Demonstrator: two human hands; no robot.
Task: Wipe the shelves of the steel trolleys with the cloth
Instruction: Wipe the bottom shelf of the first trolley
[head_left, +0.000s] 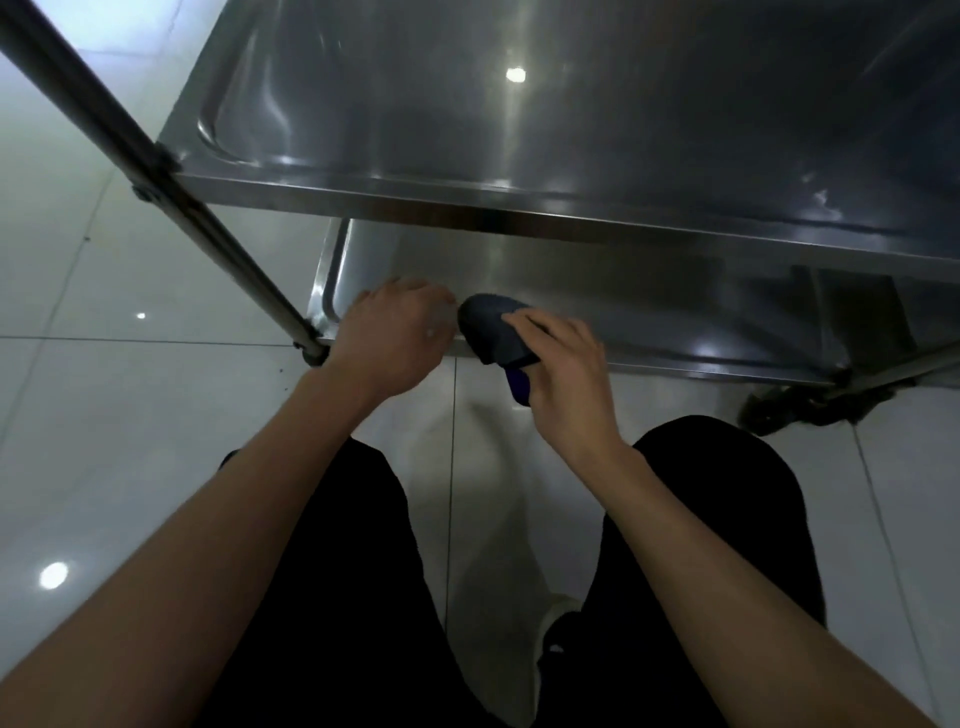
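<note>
Head view: right hand (563, 374) pinches folded dark-blue cloth (496, 330) at low steel shelf (649, 291) edge; left hand (397, 338), fingers curled, 9 o'clock of it; loose cloth could slip off.

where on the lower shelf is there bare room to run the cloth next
Bare steel runs right of the cloth along the lower shelf, under the upper shelf. The near-left corner is crowded by the left hand, right hand and post.

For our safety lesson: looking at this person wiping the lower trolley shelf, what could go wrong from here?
1. The right hand works the dark cloth under the upper shelf's edge; knuckles might strike it.
2. The left hand rests at the lower shelf's rim; the trolley might roll.
</note>
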